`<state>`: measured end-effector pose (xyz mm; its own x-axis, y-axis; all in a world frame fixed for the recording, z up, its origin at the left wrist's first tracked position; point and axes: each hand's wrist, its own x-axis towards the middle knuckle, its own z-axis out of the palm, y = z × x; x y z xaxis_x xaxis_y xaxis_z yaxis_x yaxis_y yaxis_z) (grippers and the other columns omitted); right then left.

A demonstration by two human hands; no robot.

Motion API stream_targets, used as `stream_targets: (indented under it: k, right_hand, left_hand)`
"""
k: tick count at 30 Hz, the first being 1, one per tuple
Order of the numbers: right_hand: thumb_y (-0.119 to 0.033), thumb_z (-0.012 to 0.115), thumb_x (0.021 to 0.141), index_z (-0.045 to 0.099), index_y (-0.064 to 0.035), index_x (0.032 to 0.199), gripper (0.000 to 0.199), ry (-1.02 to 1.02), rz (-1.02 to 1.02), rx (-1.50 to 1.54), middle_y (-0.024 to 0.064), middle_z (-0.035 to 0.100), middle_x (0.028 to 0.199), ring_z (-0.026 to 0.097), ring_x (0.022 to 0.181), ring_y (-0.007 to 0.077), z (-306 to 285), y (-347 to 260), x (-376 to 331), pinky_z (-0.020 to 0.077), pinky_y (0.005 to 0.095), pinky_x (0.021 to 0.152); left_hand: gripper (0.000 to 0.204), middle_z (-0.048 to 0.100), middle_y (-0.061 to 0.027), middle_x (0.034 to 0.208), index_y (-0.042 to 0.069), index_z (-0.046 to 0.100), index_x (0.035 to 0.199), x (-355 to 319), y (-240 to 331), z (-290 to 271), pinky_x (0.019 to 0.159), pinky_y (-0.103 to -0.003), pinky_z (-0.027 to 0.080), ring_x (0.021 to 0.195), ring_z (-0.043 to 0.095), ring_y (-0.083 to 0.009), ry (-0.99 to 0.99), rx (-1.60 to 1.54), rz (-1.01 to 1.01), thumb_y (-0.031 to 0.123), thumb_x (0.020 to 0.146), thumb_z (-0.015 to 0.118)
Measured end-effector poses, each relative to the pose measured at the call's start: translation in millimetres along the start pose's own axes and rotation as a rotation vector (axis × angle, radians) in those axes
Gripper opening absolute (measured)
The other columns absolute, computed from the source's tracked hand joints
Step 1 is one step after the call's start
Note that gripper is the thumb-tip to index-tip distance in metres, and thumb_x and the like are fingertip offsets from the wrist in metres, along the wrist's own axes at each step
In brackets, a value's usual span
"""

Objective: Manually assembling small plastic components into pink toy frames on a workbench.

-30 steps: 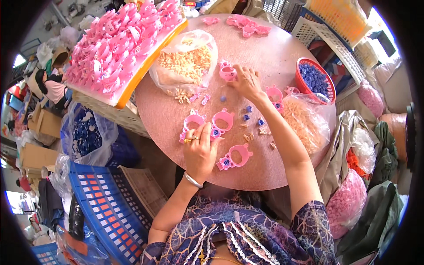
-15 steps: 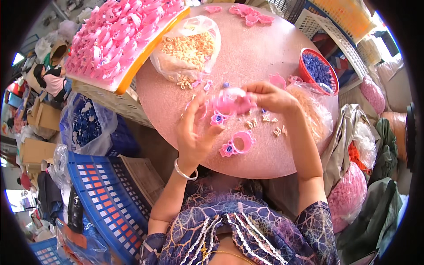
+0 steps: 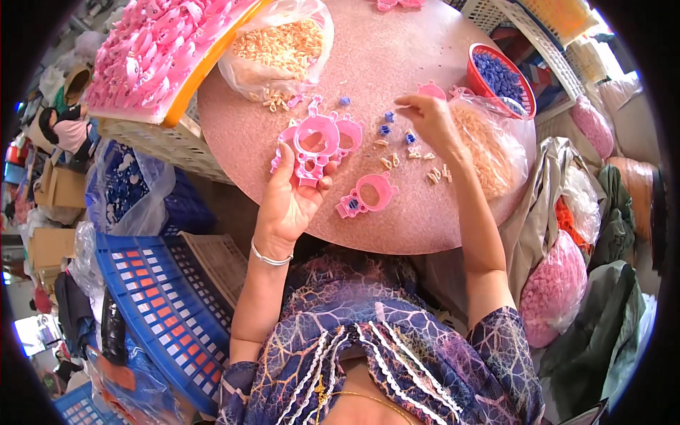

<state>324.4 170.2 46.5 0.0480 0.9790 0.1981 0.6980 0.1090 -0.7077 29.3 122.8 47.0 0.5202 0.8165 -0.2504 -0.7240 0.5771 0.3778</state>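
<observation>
My left hand [image 3: 294, 202] holds a pink plastic ring-shaped toy frame [image 3: 313, 144] up above the round pink table [image 3: 418, 219], fingers curled around its lower edge. My right hand [image 3: 428, 120] hovers over small blue pieces [image 3: 386, 129] and beige pieces [image 3: 433, 173] scattered on the tabletop, fingertips pinched together; whether they hold a piece is unclear. Another pink frame [image 3: 367, 195] lies flat on the table just right of my left hand. A third pink frame [image 3: 348, 134] sits behind the held one.
A clear bag of beige pieces [image 3: 280, 44] lies at the table's far left, another bag [image 3: 492, 152] at the right. A red bowl of blue pieces [image 3: 501, 78] stands far right. A tray of finished pink toys [image 3: 159, 53] rests left; blue crates [image 3: 159, 297] stand below left.
My left hand has lifted a pink frame off the table and turned it upright. My right hand moved from the frame out to the right, over the loose small pieces.
</observation>
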Motion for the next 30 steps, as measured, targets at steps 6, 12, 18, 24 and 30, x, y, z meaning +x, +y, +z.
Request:
stream_targets:
  k: [6,12,18,24,30]
  right_hand:
    - [-0.005,0.067,0.084,0.071,-0.002,0.104,0.021,-0.006,-0.228,-0.366,0.0184,0.07,0.101,0.067,0.098,0.0363,28.1,15.9,4.0,0.051,0.042,0.088]
    - [0.002,0.067,0.085,0.071,-0.0017,0.103,0.019,-0.023,-0.182,0.192,0.0156,0.068,0.098,0.07,0.087,0.027,15.2,-81.1,-28.3,0.0552,0.0341,0.075]
    - [0.0,0.074,0.079,0.07,-0.002,0.104,0.025,0.108,-0.346,0.14,0.0148,0.068,0.099,0.07,0.085,0.0277,35.0,-135.5,-57.8,0.0559,0.0343,0.072]
    - [-0.011,0.081,0.077,0.068,-0.0024,0.094,0.023,0.24,-0.25,-0.022,0.0108,0.068,0.086,0.067,0.072,0.0237,51.4,-136.8,-60.4,0.0533,0.0338,0.064]
    - [-0.017,0.084,0.075,0.062,-0.003,0.086,0.028,0.362,-0.22,-0.162,0.0092,0.06,0.075,0.06,0.065,0.0229,59.6,-138.7,-50.9,0.0474,0.0348,0.057]
  left_hand:
    - [0.038,0.063,-0.0176,0.119,0.001,0.054,0.13,3.1,-4.3,-6.4,0.089,-0.04,0.055,0.107,0.063,-0.0302,-0.028,-0.165,-0.06,0.027,0.103,0.053]
    - [0.038,0.062,-0.016,0.124,0.003,0.052,0.133,15.0,2.0,-3.9,0.096,-0.043,0.053,0.111,0.062,-0.0289,-0.011,-0.113,0.016,0.027,0.103,0.052]
    - [0.037,0.056,-0.0097,0.126,0.006,0.046,0.14,25.0,-15.0,24.0,0.097,-0.039,0.048,0.113,0.056,-0.02,-0.017,0.057,0.165,0.023,0.108,0.039]
    - [0.039,0.06,-0.011,0.119,0.005,0.045,0.141,23.2,-13.8,29.7,0.097,-0.033,0.05,0.107,0.06,-0.0192,-0.142,0.097,0.184,0.026,0.109,0.038]
    - [0.041,0.06,-0.0105,0.118,0.005,0.045,0.14,32.1,-27.6,24.0,0.096,-0.035,0.051,0.109,0.06,-0.0185,-0.136,-0.087,0.193,0.03,0.107,0.042]
